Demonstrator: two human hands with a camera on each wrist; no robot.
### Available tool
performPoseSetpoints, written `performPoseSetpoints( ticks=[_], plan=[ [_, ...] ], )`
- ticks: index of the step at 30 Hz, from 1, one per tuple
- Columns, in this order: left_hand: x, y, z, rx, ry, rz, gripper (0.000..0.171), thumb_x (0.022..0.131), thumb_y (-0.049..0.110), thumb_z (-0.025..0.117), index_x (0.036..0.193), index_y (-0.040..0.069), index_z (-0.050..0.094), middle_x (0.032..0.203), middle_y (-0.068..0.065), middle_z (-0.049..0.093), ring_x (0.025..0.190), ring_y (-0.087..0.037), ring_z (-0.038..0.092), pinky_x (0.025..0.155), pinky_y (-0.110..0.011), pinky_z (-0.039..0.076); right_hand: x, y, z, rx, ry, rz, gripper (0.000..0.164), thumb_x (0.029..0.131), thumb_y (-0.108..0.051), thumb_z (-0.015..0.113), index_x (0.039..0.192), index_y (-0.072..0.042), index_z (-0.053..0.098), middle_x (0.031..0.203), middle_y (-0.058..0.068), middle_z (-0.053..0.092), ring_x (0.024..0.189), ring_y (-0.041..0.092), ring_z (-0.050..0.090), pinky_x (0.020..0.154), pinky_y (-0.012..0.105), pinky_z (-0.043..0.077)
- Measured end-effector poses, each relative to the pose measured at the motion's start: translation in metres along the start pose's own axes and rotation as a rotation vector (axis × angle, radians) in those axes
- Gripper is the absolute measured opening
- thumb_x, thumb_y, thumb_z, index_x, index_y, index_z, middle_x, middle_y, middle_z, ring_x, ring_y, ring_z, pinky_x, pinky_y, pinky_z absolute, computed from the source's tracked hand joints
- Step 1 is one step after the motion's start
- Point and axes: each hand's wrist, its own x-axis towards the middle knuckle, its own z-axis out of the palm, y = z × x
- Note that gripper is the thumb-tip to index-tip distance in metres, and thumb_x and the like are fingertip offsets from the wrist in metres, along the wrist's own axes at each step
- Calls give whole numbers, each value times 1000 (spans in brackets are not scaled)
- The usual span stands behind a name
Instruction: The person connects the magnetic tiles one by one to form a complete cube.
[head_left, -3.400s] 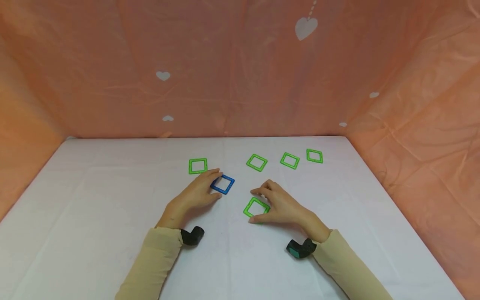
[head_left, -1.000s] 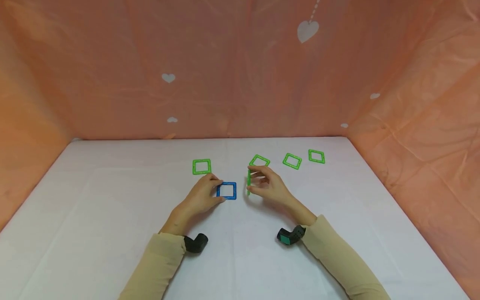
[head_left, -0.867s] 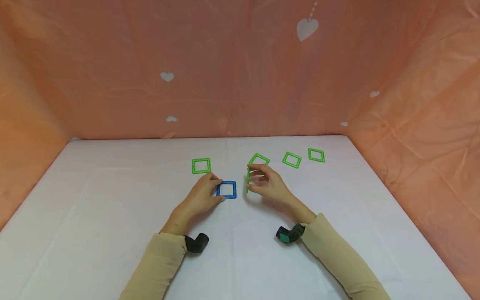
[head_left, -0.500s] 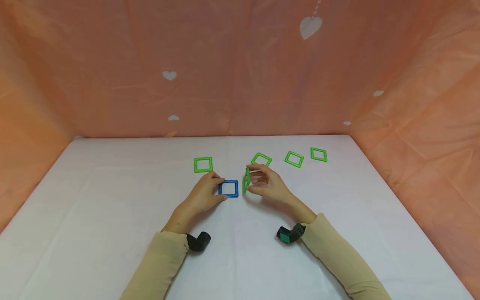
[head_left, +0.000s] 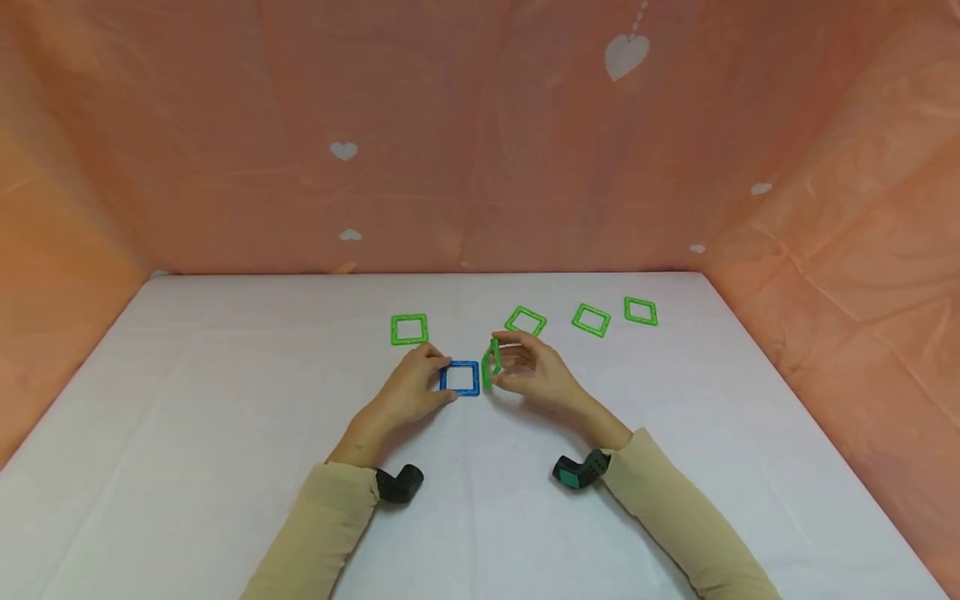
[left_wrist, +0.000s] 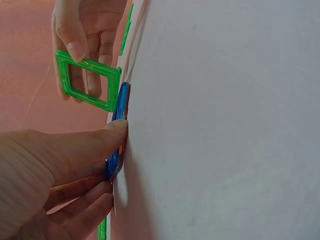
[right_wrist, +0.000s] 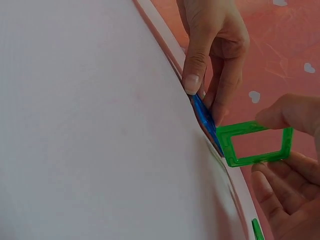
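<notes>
A blue square magnetic tile (head_left: 472,379), an open frame, lies flat on the white table. My left hand (head_left: 408,387) pinches its left side, thumb at the near edge and fingers at the far edge. My right hand (head_left: 543,375) holds a green square magnetic tile (head_left: 487,372) between thumb and fingers, tilted up from the table just right of the blue one. In the left wrist view the lower edge of the green tile (left_wrist: 114,90) meets the end of the blue tile (left_wrist: 120,107). The right wrist view shows the green tile (right_wrist: 240,127) standing close against the blue edge.
Several more green square tiles lie flat toward the back: one green tile (head_left: 409,342) beyond my left hand, another green tile (head_left: 537,313) partly behind my right fingers, and further ones (head_left: 591,320) to the right. An orange cloth (head_left: 480,167) hangs behind the white table (head_left: 225,417).
My right hand has lifted the green tile off the table, stood it up and brought it left to the blue tile. My left hand has turned the blue tile square and shifted it slightly right.
</notes>
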Motion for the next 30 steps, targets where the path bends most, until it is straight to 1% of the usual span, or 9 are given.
performPoseSetpoints(
  ticks=[6, 12, 16, 22, 25, 30],
  plan=[
    [-1, 3, 1, 0, 0, 2, 52, 80, 11, 77, 121, -14, 58, 113, -19, 57, 108, -33, 53, 96, -44, 43, -3, 0, 2, 9, -3, -15, 63, 77, 3, 74, 134, 5, 47, 122, 25, 59, 105, 36, 61, 93, 45, 49],
    [-2, 4, 1, -5, 5, -15, 52, 79, 12, 77, 121, -13, 59, 112, -18, 57, 107, -31, 53, 95, -44, 43, -2, -1, 2, 9, -5, 0, 64, 77, 2, 74, 135, 3, 47, 126, 22, 56, 104, 34, 61, 90, 41, 51],
    [-2, 3, 1, 2, 1, -34, 53, 80, 14, 77, 122, -13, 58, 113, -18, 56, 107, -31, 52, 95, -43, 43, -1, 0, 2, 20, -46, -12, 64, 79, 2, 73, 136, 4, 44, 128, 23, 54, 107, 36, 61, 89, 41, 52],
    [-3, 4, 0, 20, 2, -61, 55, 80, 16, 78, 122, -12, 58, 117, -18, 56, 110, -31, 53, 97, -43, 44, 1, 0, 0, 21, -102, -20, 65, 79, 3, 73, 136, 4, 42, 126, 25, 54, 109, 39, 61, 91, 46, 51],
    [-3, 5, 1, 23, -1, -70, 55, 80, 17, 77, 122, -13, 58, 117, -18, 56, 111, -31, 53, 98, -43, 43, 1, 0, -1, 4, -112, 7, 62, 84, -3, 71, 138, 2, 41, 124, 23, 56, 111, 36, 61, 93, 43, 50],
    [-2, 9, 3, 42, -7, -82, 55, 81, 18, 77, 123, -12, 58, 119, -18, 56, 110, -30, 52, 97, -42, 44, -1, 0, -5, 17, -143, 36, 57, 92, -9, 62, 143, 0, 39, 129, 24, 54, 115, 35, 59, 86, 35, 54]
  ],
)
